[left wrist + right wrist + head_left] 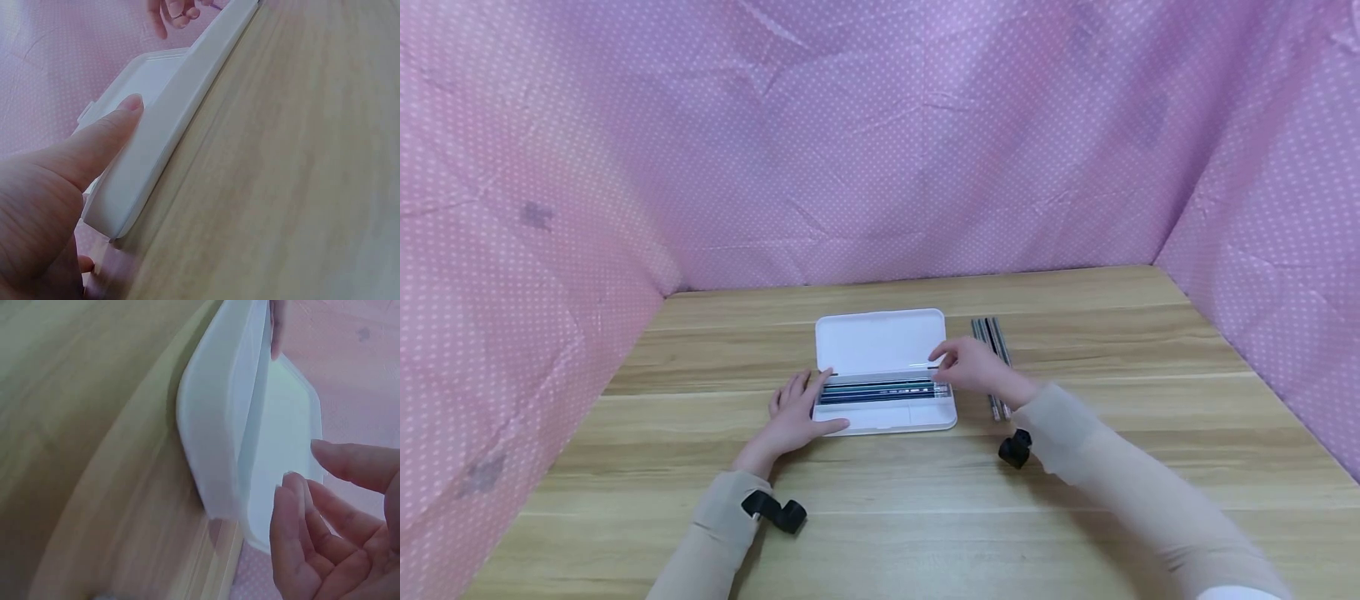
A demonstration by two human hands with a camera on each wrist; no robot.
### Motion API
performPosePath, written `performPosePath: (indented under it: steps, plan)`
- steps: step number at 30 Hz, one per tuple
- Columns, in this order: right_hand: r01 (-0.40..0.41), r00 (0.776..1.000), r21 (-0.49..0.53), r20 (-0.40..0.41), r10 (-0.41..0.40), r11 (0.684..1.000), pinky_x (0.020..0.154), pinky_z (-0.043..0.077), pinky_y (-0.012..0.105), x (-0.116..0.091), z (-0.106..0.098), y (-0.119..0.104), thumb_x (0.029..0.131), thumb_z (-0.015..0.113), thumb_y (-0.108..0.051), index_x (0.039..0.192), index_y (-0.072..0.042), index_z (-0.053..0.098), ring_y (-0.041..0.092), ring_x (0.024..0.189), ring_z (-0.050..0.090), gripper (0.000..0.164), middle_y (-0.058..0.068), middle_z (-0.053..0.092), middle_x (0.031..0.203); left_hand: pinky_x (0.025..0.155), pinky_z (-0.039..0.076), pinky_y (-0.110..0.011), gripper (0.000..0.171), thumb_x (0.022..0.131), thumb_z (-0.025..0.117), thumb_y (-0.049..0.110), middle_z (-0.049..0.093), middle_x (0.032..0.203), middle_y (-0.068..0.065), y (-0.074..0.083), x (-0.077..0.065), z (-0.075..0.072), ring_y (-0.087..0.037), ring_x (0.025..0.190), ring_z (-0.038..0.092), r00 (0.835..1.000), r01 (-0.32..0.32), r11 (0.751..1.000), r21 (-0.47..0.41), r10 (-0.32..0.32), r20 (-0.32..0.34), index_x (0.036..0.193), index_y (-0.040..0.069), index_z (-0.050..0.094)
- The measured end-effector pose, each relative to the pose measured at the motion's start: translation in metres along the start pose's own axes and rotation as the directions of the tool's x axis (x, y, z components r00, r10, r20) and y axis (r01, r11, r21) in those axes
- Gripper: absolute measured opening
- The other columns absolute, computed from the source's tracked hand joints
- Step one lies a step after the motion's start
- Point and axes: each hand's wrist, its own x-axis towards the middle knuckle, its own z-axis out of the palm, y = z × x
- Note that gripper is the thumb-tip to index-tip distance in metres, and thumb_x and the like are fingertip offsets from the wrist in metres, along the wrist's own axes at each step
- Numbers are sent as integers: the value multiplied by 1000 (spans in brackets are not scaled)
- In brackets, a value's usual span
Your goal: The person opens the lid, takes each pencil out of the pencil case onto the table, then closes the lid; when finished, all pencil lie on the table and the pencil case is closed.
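A white pencil case (887, 418) lies on the table, its lid (880, 340) laid back on the far side. Several dark pencils (872, 392) lie lengthwise inside it, eraser ends to the right. My left hand (793, 417) spreads around the left end of the case, thumb along the front wall and index finger at the back corner. In the left wrist view that thumb (103, 140) rests straight on the white wall. Over the right end hovers my right hand (973, 367), fingers loosely bent. The right wrist view shows a gap between its thumb (356, 461) and fingers, with nothing held.
Several more pencils (994, 333) lie side by side on the wooden table (895, 517), right of the case and partly beneath the right hand and wrist. Pink dotted cloth (910, 167) hangs behind the table and along its sides. Each wrist carries a small black camera (1015, 448).
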Motion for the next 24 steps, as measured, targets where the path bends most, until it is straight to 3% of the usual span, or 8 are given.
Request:
performPosePath:
  steps: [6,13,17,24]
  plan:
    - [69,997,-37,43,-68,997,65,51,26,11,14,-11,85,69,-12,117,-5,63,17,77,58,34,6,65,89,107,-3,-62,92,78,70,53,9,155,-25,-2,0,0,-46,141,2,1000,-5,1000,2,5,-4,151,22,23]
    - [186,974,-160,157,-161,970,88,51,35,21,27,-21,87,68,-12,122,-7,61,19,96,60,37,11,66,108,106,-2,-62,94,77,70,57,12,153,-26,-3,0,2,-47,139,4,1000,-23,1000,-3,23,-15,150,20,25]
    - [241,962,-230,187,-200,943,91,49,36,25,32,-24,88,66,-9,122,-8,62,19,97,59,34,11,66,110,106,-2,-63,94,76,69,58,11,153,-26,-2,1,1,-47,139,4,1000,-16,1000,-1,16,-11,150,20,25]
    - [244,961,-272,197,-195,931,91,47,35,30,33,-28,87,68,-8,121,-7,63,17,93,57,34,7,65,107,107,-3,-63,92,78,69,56,9,155,-25,-2,2,1,-46,140,3,1000,0,1000,12,0,9,151,22,23]
